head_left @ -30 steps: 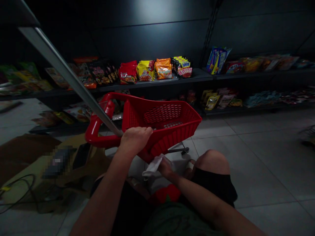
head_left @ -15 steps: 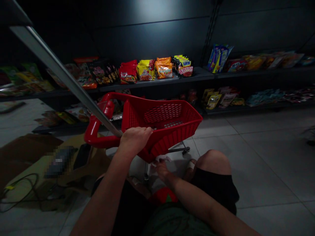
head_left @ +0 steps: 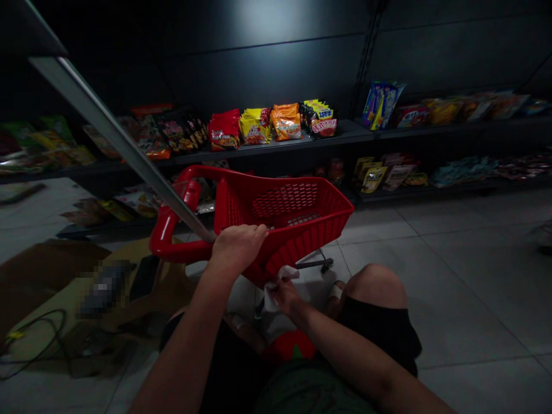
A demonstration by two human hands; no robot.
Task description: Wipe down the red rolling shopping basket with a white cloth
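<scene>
A red plastic shopping cart (head_left: 313, 241) stands on the floor in front of me, its curved red handle on the left. My left hand (head_left: 239, 247) is closed over the rim at the cart's near side, close to the handle; the fingertips go out of sight behind the rim. Lower down, near the bottom of the basket, my right hand (head_left: 285, 294) pinches a crumpled white tissue (head_left: 272, 298). Whether the tissue touches the cart I cannot tell. A grey metal pole (head_left: 142, 167) slants down to the cart by the handle.
Behind the cart, a dark shelf (head_left: 351, 130) carries bright packets, among them orange packets (head_left: 287, 122). At left, a cardboard box (head_left: 172, 287) has a dark phone (head_left: 145, 277) and a black cable (head_left: 56, 322) on it. A cart wheel (head_left: 326, 265) rests on the tiles.
My right hand has lifted slightly, and more of the white tissue now shows around its fingers. My left hand keeps its hold on the cart's rim. The view has shifted a little.
</scene>
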